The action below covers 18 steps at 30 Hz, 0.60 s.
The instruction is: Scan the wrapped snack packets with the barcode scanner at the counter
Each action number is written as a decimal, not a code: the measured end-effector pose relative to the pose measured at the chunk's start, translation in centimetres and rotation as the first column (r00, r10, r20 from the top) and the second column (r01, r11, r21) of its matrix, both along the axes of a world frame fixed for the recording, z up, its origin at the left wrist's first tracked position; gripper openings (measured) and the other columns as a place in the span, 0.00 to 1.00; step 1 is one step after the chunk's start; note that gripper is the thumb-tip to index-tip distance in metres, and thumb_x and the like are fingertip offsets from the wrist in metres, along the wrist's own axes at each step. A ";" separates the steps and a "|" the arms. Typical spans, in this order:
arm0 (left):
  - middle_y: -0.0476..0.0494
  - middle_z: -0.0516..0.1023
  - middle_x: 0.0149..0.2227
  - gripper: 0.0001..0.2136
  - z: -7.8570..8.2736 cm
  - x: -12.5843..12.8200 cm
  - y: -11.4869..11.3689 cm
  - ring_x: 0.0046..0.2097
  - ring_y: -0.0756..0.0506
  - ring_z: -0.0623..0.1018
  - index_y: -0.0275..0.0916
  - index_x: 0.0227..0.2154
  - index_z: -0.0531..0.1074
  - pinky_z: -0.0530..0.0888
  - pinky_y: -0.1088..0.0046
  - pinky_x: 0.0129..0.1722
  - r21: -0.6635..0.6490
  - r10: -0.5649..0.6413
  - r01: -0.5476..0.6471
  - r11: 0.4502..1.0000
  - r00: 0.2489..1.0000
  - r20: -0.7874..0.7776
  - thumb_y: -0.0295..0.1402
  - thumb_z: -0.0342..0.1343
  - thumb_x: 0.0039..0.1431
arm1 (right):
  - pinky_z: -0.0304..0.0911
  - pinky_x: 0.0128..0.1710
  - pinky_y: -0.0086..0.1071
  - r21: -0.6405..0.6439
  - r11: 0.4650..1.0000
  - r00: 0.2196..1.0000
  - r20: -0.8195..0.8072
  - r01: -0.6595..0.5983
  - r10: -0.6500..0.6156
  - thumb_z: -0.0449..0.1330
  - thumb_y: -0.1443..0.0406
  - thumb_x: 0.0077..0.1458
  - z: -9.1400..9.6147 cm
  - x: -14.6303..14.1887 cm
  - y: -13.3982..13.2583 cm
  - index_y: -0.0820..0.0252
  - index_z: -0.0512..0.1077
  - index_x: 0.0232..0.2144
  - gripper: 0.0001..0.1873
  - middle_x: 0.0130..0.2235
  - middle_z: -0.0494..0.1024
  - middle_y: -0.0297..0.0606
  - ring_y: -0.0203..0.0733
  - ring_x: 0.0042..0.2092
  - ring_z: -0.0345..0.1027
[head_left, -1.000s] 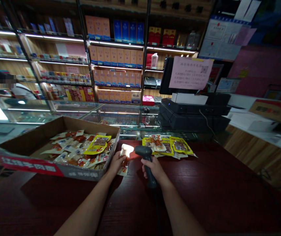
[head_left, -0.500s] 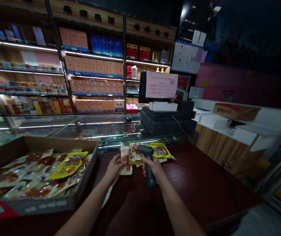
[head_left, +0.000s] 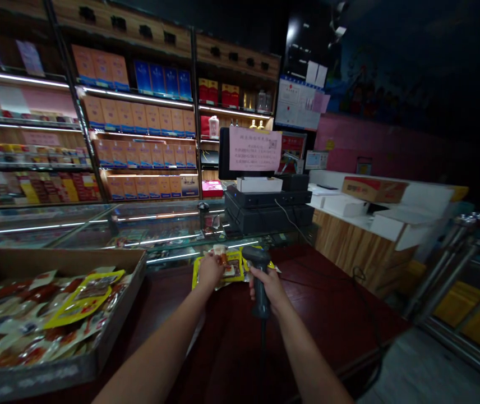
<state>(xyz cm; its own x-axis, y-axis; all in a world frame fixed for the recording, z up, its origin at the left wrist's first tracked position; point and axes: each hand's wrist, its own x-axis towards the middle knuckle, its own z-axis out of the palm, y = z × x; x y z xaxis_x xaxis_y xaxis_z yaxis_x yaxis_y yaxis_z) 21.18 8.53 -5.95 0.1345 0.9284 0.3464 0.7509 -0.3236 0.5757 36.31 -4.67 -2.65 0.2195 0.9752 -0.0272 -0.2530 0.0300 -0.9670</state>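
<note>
My right hand (head_left: 270,285) is wrapped round the grip of a dark barcode scanner (head_left: 260,306), whose head points away from me over the counter. To its left, my left hand (head_left: 210,271) is closed on a small clear-and-cream snack packet (head_left: 220,253) with something brown inside. Beneath and around that packet lie other snack packets, among them a yellow-edged one (head_left: 235,266). The scanner head partly covers more yellow packaging behind it. My left fingertips are partly hidden behind the hand.
At left stands an open cardboard box (head_left: 114,320) full of snack packets, a yellow one (head_left: 86,297) on top. The dark red counter (head_left: 319,325) meets a glass showcase (head_left: 160,224). A monitor (head_left: 224,154) with a pink notice stands behind, and metal railings (head_left: 471,269) run at right.
My left hand has shifted right and forward with its packet, over the pile. A yellow-edged packet now shows under it. The scanner stays in my right hand; the view has turned right.
</note>
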 end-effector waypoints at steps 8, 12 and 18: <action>0.30 0.66 0.54 0.18 1.9 -4.2 -1.7 0.55 0.37 0.68 0.33 0.41 0.75 0.63 0.65 0.54 0.135 0.106 -0.099 0.986 0.993 -0.047 0.39 0.56 0.52 | 0.61 0.13 0.26 -0.004 0.989 0.986 -0.089 -0.145 0.144 0.65 0.53 0.40 -1.3 -3.1 0.8 0.62 0.68 0.30 0.20 0.17 0.71 0.29 0.33 0.15 0.63; 0.33 0.71 0.49 0.16 5.5 -12.5 -1.8 0.53 0.37 0.70 0.36 0.39 0.75 0.64 0.65 0.53 0.206 0.213 -0.182 0.961 0.967 -0.140 0.39 0.55 0.50 | 0.60 0.14 0.25 0.014 0.955 0.942 -0.162 -0.296 0.294 0.66 0.54 0.41 -1.9 -6.1 1.8 0.61 0.67 0.35 0.22 0.18 0.72 0.28 0.32 0.16 0.62; 0.26 0.78 0.38 0.23 8.5 -26.9 -2.2 0.43 0.33 0.76 0.31 0.37 0.76 0.70 0.65 0.41 -0.093 0.391 -0.499 0.862 0.770 -0.504 0.47 0.57 0.44 | 0.60 0.16 0.25 0.061 0.863 0.852 -0.141 -0.501 0.504 0.66 0.57 0.41 -2.4 -11.3 3.6 0.61 0.67 0.38 0.23 0.20 0.73 0.29 0.32 0.17 0.63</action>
<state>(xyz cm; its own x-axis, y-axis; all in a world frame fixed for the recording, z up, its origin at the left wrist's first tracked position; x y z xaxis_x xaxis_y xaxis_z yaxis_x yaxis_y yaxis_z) -5.74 6.33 2.52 -0.2213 0.9645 0.1439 0.9687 0.2005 0.1461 24.98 -1.08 -5.08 -0.3057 0.9521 0.0013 -0.3780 -0.1201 -0.9180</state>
